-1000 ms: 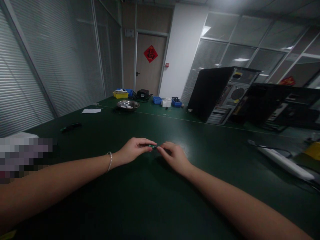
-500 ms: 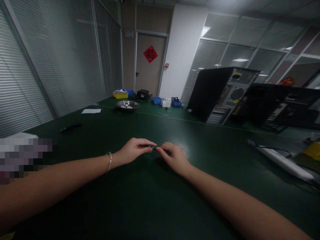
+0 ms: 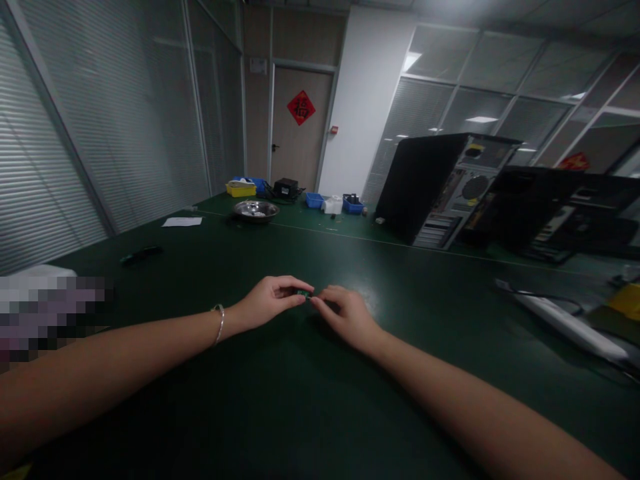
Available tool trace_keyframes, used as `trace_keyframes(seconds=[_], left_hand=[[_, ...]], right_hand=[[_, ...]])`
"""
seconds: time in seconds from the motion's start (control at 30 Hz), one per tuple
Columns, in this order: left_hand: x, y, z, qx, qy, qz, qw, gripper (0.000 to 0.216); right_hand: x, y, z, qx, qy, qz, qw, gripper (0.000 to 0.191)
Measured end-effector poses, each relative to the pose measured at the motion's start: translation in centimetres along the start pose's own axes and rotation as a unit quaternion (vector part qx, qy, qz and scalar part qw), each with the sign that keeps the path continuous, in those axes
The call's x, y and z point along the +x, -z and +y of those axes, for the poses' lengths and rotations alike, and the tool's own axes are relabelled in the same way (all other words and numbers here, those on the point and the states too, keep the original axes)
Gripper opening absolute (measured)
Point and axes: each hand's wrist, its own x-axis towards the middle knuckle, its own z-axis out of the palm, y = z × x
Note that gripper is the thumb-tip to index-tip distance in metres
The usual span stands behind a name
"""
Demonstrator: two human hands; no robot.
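Observation:
My left hand (image 3: 273, 295) pinches a small green circuit board (image 3: 303, 293) between thumb and fingers, just over the dark green table (image 3: 280, 387). My right hand (image 3: 347, 312) meets it from the right, its thumb and fingertips closed at the board's right end. Whatever the right fingers grip there is too small to make out. Most of the board is covered by the left fingers. A bracelet circles my left wrist.
A small dark object (image 3: 141, 255) and white paper (image 3: 183, 221) lie to the left. Farther back stand a metal bowl (image 3: 255, 212), a blue bin (image 3: 315, 200) and a black computer tower (image 3: 425, 187). A white power strip (image 3: 570, 325) lies at right.
Both hands stay in nearly the same place. The right thumb and fingertips have shifted slightly at the board's end, and the dark bit between the hands shows less.

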Motion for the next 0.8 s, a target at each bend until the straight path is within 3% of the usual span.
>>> trace_keyframes(seconds=[0.17, 0.53, 0.8], left_hand=[[0.15, -0.05, -0.33, -0.061, 0.009, 0.047, 0.997, 0.023], [0.18, -0.06, -0.33, -0.133, 0.038, 0.074, 0.988, 0.026], [0.24, 0.0, -0.62, -0.085, 0.027, 0.071, 0.993, 0.024]], right_hand=[[-0.02, -0.09, 0.16, 0.009, -0.014, 0.02, 1.0, 0.028], [-0.06, -0.52, 0.49, 0.028, -0.014, 0.031, 0.999, 0.028], [-0.01, -0.61, 0.62, 0.03, -0.013, 0.034, 0.999, 0.03]])
